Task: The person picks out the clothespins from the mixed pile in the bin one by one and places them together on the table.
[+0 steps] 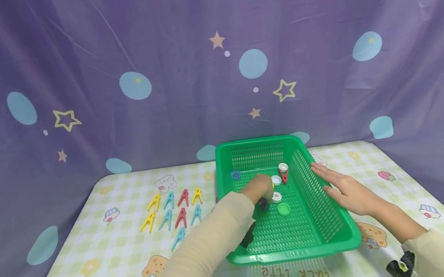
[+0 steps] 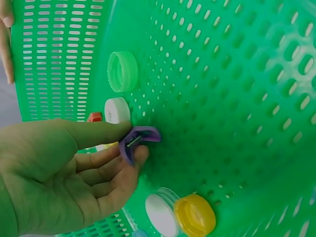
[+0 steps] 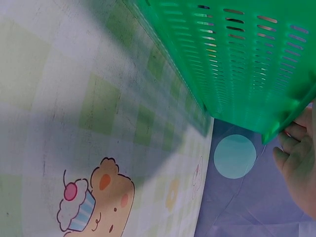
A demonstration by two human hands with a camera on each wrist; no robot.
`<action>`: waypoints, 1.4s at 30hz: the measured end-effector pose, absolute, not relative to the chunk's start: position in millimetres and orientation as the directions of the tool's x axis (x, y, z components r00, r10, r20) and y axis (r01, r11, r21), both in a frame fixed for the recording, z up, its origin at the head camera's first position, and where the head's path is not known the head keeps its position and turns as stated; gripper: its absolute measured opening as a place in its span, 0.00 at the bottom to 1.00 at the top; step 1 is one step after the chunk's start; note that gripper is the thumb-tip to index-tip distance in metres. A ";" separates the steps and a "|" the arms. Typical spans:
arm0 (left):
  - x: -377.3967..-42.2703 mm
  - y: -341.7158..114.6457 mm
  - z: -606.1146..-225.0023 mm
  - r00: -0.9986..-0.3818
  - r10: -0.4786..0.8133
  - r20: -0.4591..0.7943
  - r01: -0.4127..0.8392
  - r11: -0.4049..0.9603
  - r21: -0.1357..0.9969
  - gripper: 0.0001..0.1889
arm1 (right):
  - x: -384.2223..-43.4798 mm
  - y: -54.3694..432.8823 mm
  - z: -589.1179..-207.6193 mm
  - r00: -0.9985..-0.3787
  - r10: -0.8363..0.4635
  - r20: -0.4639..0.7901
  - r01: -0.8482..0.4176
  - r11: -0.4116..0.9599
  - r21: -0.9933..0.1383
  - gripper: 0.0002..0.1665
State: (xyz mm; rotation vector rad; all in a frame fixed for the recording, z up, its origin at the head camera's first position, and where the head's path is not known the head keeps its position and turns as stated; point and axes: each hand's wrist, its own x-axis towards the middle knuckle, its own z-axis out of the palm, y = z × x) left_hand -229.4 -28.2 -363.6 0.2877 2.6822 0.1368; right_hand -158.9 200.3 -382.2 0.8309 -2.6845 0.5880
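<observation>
My left hand [image 1: 259, 188] reaches down inside the green basket [image 1: 292, 254]. Between thumb and fingers it pinches a purple clothespin [image 2: 147, 134], whose metal spring shows in the left wrist view. Close by lie a light green bottle cap [image 1: 283, 209], a white cap [image 1: 276, 197] and another white cap beyond it. A yellow cap [image 2: 195, 216] sits against a white one in the left wrist view. A red clothespin [image 1: 285, 176] stands by a white cap near the right wall. My right hand [image 1: 349, 192] rests on the basket's right rim with its fingers extended.
Left of the basket, several yellow, blue and red clothespins [image 1: 180, 217] lie in rows on the checked tablecloth [image 1: 108, 256]. A blue cap [image 1: 235, 175] lies at the basket's far left corner. A purple curtain [image 1: 186, 115] hangs behind the table.
</observation>
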 end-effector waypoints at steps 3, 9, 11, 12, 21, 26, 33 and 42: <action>-229.7 -27.2 -359.0 -0.864 0.247 -0.439 0.224 0.969 0.104 0.11 | -159.3 200.0 -381.8 -0.797 -0.479 0.367 -0.588 0.753 -0.296 0.29; -232.6 -26.7 -345.1 -0.745 0.275 -0.608 0.240 0.961 0.139 0.10 | -161.1 199.8 -381.4 -0.797 -0.477 0.371 -0.588 0.752 -0.297 0.29; -231.8 -28.3 -341.2 -0.712 0.312 -0.629 0.255 0.950 0.181 0.07 | -161.4 199.9 -381.6 -0.797 -0.476 0.372 -0.588 0.752 -0.297 0.29; -231.0 -29.3 -339.3 -0.695 0.333 -0.637 0.256 0.943 0.213 0.06 | -161.3 199.9 -381.7 -0.798 -0.475 0.372 -0.587 0.753 -0.298 0.29; -215.9 -38.5 -317.5 -0.709 0.452 -0.541 0.269 0.883 0.386 0.08 | -159.0 199.1 -381.4 -0.795 -0.479 0.372 -0.591 0.749 -0.299 0.29; -210.6 -43.5 -304.2 -0.715 0.463 -0.524 0.290 0.878 0.380 0.05 | -158.3 199.4 -382.2 -0.790 -0.482 0.380 -0.597 0.745 -0.296 0.29; -204.1 -63.4 -293.0 -0.695 0.520 -0.496 0.270 0.828 0.491 0.06 | -157.3 200.4 -385.1 -0.781 -0.488 0.390 -0.607 0.740 -0.289 0.29; -201.7 -105.4 -292.0 -0.643 0.570 -0.512 0.089 0.720 0.689 0.07 | -158.0 200.5 -384.6 -0.773 -0.492 0.401 -0.617 0.731 -0.292 0.29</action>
